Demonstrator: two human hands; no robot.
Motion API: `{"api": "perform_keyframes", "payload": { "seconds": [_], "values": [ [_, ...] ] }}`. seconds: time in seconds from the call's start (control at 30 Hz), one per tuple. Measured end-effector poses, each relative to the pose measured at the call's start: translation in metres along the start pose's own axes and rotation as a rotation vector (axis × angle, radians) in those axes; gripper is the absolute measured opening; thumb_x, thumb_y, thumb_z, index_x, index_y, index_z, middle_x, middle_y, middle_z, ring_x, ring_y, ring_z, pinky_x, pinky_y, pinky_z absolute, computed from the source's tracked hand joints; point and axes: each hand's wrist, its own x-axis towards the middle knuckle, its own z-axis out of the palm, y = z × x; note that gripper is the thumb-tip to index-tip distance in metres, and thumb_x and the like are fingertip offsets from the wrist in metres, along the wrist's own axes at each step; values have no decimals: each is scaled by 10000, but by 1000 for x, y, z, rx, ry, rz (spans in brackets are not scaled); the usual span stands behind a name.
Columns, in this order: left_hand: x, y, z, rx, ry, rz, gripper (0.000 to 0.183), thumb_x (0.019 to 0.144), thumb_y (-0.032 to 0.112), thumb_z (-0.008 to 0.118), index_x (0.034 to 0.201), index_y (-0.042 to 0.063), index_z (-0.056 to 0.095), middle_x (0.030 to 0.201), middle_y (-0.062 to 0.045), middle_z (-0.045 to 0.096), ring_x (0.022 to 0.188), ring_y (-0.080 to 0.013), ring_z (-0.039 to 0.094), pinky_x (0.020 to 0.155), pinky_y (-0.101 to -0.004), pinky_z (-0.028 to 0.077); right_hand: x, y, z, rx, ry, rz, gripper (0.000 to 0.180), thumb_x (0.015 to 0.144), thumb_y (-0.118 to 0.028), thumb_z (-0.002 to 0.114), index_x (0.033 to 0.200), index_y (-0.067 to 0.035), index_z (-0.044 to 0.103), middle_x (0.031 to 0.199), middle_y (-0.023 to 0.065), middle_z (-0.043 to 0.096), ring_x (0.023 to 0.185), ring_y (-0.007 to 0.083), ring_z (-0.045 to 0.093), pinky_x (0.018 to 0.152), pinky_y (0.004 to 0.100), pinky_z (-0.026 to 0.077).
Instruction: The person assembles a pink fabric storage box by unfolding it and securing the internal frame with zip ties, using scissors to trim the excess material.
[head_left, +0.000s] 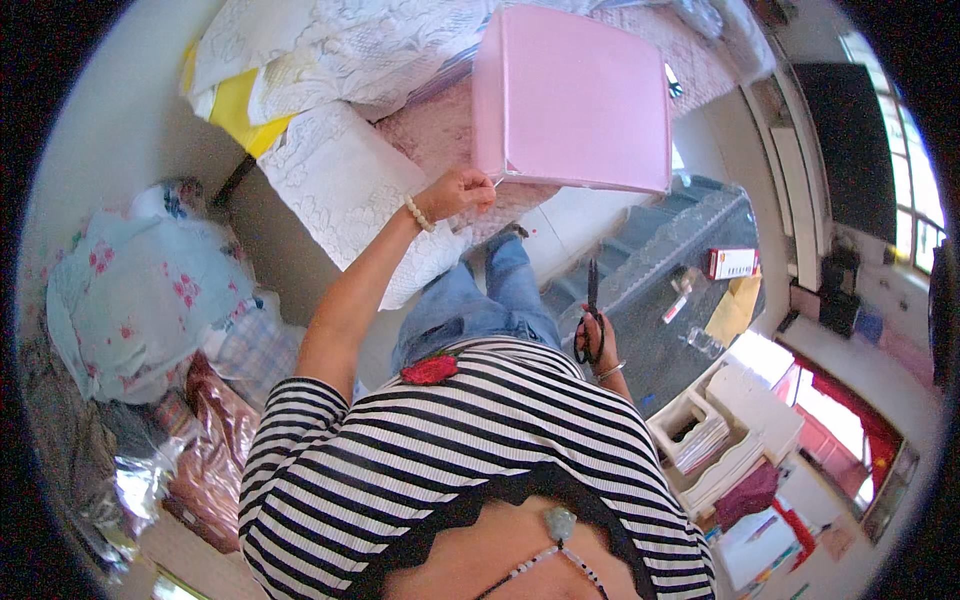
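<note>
A pink box-shaped piece (581, 105) with piped edges stands in front of me on the bedding. At its lower left corner, my left hand (459, 196) pinches a short, thin pale strand or tab (499, 181); which of the two it is, I cannot tell. A beaded bracelet circles that wrist. Low on my right side, my right hand (604, 345) holds black-handled scissors (593, 289) by their loops. The dark blades point away from me and look closed. They are apart from the pink piece.
White lace covers (352, 180) lie over the bed at left. To the right stands a table with a dark cloth (637, 322), bearing a small red-and-white box (733, 264) and a tan envelope (735, 307). A covered heap (157, 292) sits at far left.
</note>
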Motion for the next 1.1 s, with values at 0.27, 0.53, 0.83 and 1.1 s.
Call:
{"api": "perform_keyframes", "payload": {
  "seconds": [0.27, 0.53, 0.83, 1.1],
  "values": [
    [26, 25, 8, 328, 130, 6, 206, 836, 180, 557, 775, -2, 634, 726, -39, 611, 671, -109, 555, 637, -254, 450, 21, 64, -63, -272, 271, -95, 489, 761, -298, 674, 1158, -67, 506, 655, 7, 510, 470, 101, 446, 412, 250, 334],
    [1, 47, 22, 799, 91, -163, 203, 834, 170, 573, 765, -15, 618, 688, -25, 601, 620, -82, 510, 574, -230, 401, 56, 141, -130, -368, 608, 166, 529, 675, -230, 633, 1151, -32, 520, 927, 156, 617, 833, 248, 599, 716, 341, 465],
    [-35, 15, 58, 391, 328, -499, 150, 856, 172, 555, 827, 28, 587, 750, -50, 612, 640, -108, 571, 578, -205, 448, 70, 167, -200, -270, 756, 363, 616, 656, -235, 634, 1205, -31, 445, 1104, 217, 556, 1020, 349, 543, 856, 382, 442],
    [-40, 12, 68, 548, 491, -676, 129, 844, 129, 535, 840, 15, 594, 772, -69, 633, 615, -119, 601, 513, -203, 432, 82, 203, -254, -165, 728, 209, 623, 659, -221, 602, 1220, -37, 402, 1112, 261, 521, 1055, 421, 485, 899, 432, 402]
  ]
}}
